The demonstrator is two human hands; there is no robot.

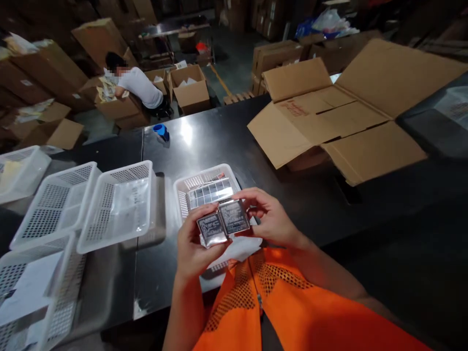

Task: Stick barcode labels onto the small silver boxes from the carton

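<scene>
Left hand [193, 246] and right hand [268, 219], lower centre of frame, pinch two silver packets [223, 223] side by side above white basket [181, 187]. Step: probably checking labels. Next calls for a steady, level grip.

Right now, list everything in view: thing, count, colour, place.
silver packets: two, silver with dark labels, held side by side over the nearest basket
nearest basket: one, white, on the table in front of the person, with a strip of packets inside
strip of packets: one, silver, in the nearest basket
other baskets: about four, white, left part of the table
table: one, dark and glossy
blue roll: one, far side of the table
open carton: one, brown, flaps spread, right on the table
cartons on the floor: many, brown, background
co-worker: one, white shirt, bent over a carton
orange vest: one, bottom edge
left hand: holds the left packet
right hand: holds the right packet
</scene>
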